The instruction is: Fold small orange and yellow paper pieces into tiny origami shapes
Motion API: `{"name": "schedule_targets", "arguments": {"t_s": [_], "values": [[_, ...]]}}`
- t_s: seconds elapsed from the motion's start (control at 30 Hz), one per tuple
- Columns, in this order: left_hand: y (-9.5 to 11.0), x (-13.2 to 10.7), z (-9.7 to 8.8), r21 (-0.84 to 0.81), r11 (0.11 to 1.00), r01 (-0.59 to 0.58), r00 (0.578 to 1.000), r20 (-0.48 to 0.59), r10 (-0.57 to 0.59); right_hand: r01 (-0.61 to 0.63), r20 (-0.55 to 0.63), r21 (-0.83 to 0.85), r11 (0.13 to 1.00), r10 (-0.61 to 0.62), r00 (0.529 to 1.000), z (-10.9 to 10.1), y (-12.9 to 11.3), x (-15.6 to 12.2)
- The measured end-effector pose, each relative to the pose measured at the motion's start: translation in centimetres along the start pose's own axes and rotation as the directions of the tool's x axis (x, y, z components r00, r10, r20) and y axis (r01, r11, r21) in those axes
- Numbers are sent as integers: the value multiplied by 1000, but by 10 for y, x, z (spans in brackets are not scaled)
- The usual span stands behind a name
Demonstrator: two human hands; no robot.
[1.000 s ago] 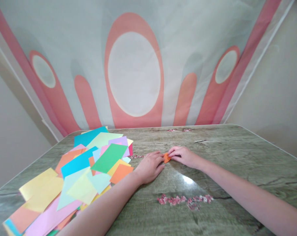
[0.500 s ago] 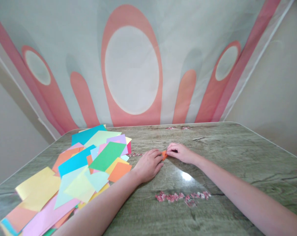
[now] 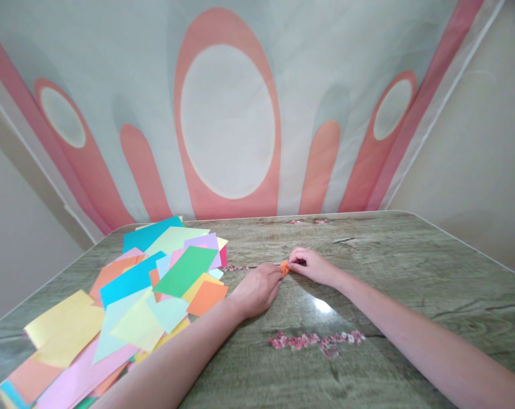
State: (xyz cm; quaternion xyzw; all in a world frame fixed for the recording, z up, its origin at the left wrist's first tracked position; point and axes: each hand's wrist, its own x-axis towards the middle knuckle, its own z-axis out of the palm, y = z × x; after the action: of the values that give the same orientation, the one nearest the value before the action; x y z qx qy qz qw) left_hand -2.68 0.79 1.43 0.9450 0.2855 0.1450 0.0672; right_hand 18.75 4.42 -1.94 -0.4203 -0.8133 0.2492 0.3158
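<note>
A small folded orange paper piece (image 3: 285, 267) lies on the grey wood-grain table (image 3: 411, 267), pinched between both hands. My left hand (image 3: 257, 288) rests on the table with its fingers curled and its fingertips on the paper's left side. From the right, my right hand (image 3: 311, 264) pinches the same piece with closed fingers. Most of the paper is hidden by the fingers.
A loose pile of coloured paper sheets (image 3: 129, 295) covers the table's left side, with an orange sheet (image 3: 207, 297) nearest my left wrist. Pink floral prints (image 3: 317, 341) mark the tabletop. A pink and grey patterned cloth (image 3: 227, 113) hangs behind the table.
Both hands have closed in tighter on the orange piece, so less of it shows. The view has shifted slightly and the hands sit a little higher in the frame.
</note>
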Motion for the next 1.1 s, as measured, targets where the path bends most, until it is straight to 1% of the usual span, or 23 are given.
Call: {"name": "schedule_targets", "arguments": {"t_s": [0.13, 0.3, 0.37, 0.63, 1.1], "values": [[0, 0, -1, -37, 997, 63, 998, 18, -62, -15, 6, 2, 1000, 15, 1000, 0, -1, 0], [1, 1, -3, -4, 1000, -2, 999, 42, 2, -27, -1, -3, 1000, 27, 1000, 0, -2, 1], [1, 1, -4, 20, 1000, -12, 998, 54, 11, -32, -2, -10, 999, 32, 999, 0, -3, 1], [2, 1, -4, 62, 998, -11, 998, 60, 7, -51, -32, -33, 998, 50, 998, 3, -3, 0], [3, 2, -2, 69, 998, 4, 999, 52, -7, -59, -81, -90, 994, 52, 995, 8, -2, 0]]}}
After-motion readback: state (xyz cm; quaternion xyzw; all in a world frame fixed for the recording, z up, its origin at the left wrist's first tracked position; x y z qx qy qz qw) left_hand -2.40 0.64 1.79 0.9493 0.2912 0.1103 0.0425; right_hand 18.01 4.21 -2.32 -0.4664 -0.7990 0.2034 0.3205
